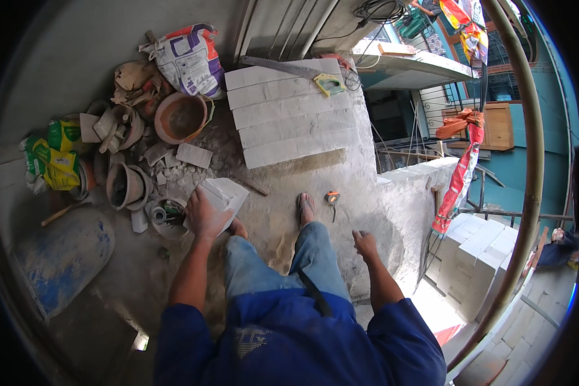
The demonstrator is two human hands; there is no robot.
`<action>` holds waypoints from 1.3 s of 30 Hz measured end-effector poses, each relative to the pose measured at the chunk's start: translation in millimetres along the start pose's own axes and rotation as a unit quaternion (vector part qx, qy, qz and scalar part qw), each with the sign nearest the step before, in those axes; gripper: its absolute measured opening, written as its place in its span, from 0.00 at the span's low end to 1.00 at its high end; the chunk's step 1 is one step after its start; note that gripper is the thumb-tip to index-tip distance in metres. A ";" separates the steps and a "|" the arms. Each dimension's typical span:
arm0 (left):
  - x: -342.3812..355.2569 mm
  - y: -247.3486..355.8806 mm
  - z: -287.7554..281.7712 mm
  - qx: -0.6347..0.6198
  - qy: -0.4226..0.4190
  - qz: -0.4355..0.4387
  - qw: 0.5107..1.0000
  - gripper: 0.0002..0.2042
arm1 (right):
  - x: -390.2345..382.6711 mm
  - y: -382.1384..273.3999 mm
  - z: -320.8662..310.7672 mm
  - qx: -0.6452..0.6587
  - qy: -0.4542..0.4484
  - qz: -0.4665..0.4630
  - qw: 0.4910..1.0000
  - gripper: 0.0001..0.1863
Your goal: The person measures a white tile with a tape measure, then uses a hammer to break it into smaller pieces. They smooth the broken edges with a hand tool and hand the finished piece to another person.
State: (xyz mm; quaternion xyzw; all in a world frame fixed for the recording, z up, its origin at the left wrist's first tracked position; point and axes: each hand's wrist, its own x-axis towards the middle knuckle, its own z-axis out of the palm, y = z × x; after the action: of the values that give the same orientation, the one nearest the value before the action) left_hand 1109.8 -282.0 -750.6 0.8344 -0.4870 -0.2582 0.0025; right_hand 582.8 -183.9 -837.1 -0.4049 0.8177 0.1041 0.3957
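My left hand (206, 215) is closed on the edge of a white lightweight concrete block (227, 195), which is tilted beside my left foot. Part of the block is hidden by the hand. My right hand (365, 245) hangs in the air at the right, away from the block, with its fingers curled in. Whether it holds something small cannot be made out. On the floor near my right foot lies an orange and black tape measure (332, 197). Ahead, a hand saw (289, 68) with a yellow-green handle rests across a row of white blocks (296, 116).
Buckets (123, 185), a brown basin (180, 119), cement sacks (188, 61) and block rubble (167, 157) crowd the left side. A stick (251, 185) lies on the floor. At right, a low wall (421, 170), a bamboo pole (533, 128) and stacked blocks (473, 254) border an opening.
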 end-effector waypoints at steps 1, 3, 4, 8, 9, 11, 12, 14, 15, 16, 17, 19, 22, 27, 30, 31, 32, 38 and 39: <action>13.9 6.3 3.6 0.014 0.003 0.008 1.000 0.52 | 11.8 -33.7 -6.7 -0.056 0.051 -0.070 0.995 0.27; 44.7 21.0 20.7 0.031 -0.005 0.026 0.999 0.53 | 54.0 -86.8 -19.6 -0.057 0.042 -0.106 0.992 0.30; 63.6 28.3 32.5 0.034 -0.013 0.032 0.999 0.54 | 83.3 -107.5 -22.5 -0.059 0.050 -0.133 0.988 0.30; 137.5 62.2 95.5 0.038 0.004 0.032 0.999 0.54 | 216.8 -194.0 -29.2 -0.092 0.106 -0.198 0.970 0.34; 156.0 75.1 112.8 0.045 -0.002 0.024 0.999 0.55 | 259.5 -205.3 -29.9 -0.105 0.133 -0.247 0.954 0.33; 175.5 83.3 145.0 0.052 0.009 0.016 0.998 0.54 | 321.0 -261.0 -34.3 -0.126 0.141 -0.278 0.942 0.33; 192.6 94.8 160.0 0.047 0.025 0.016 0.998 0.53 | 353.8 -278.4 -38.1 -0.138 0.175 -0.308 0.925 0.33; 203.3 111.6 184.0 0.086 0.044 0.001 0.995 0.54 | 398.6 -329.7 -45.7 -0.147 0.174 -0.337 0.913 0.35; 206.8 122.1 189.1 0.103 0.049 -0.015 0.993 0.54 | 414.5 -353.8 -47.5 -0.160 0.162 -0.341 0.912 0.36; 213.8 133.6 196.6 0.116 0.048 -0.019 0.992 0.54 | 434.1 -362.7 -51.1 -0.193 0.187 -0.346 0.899 0.37; 218.1 139.6 201.0 0.115 0.061 -0.005 0.991 0.54 | 458.0 -368.8 -57.1 -0.190 0.188 -0.360 0.894 0.39; 220.0 140.5 204.0 0.120 0.091 0.014 0.989 0.55 | 489.3 -380.6 -59.5 -0.223 0.202 -0.362 0.882 0.43; 221.1 133.2 205.3 0.097 0.022 -0.046 0.994 0.53 | 518.4 -395.5 -54.4 -0.278 0.158 -0.307 0.896 0.46; 222.1 132.3 207.8 0.074 0.041 -0.041 0.996 0.55 | 535.7 -392.8 -28.5 -0.306 0.123 -0.254 0.909 0.33; 219.6 127.8 205.2 0.069 0.045 -0.049 0.995 0.55 | 524.3 -408.1 -20.2 -0.340 0.126 -0.260 0.895 0.31; 221.4 128.5 204.9 0.062 0.050 -0.042 0.996 0.55 | 525.0 -408.2 -23.2 -0.348 0.131 -0.279 0.886 0.29; 222.6 129.3 205.3 0.055 0.055 -0.035 0.996 0.55 | 530.4 -401.9 -23.6 -0.357 0.136 -0.295 0.876 0.26; 221.9 138.0 201.8 0.033 0.063 -0.082 0.994 0.54 | 453.6 -356.5 -12.7 -0.079 0.083 -0.381 0.918 0.18; 223.6 143.5 203.6 0.030 0.064 -0.117 0.991 0.53 | 417.0 -354.3 -19.9 -0.014 0.038 -0.332 0.942 0.18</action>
State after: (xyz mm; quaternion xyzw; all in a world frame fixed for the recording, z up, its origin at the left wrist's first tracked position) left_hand 992.8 -489.1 -986.2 0.9000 -0.3925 -0.1885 -0.0216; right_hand 685.7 -665.9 -1075.6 -0.6629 0.6497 -0.0372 0.3704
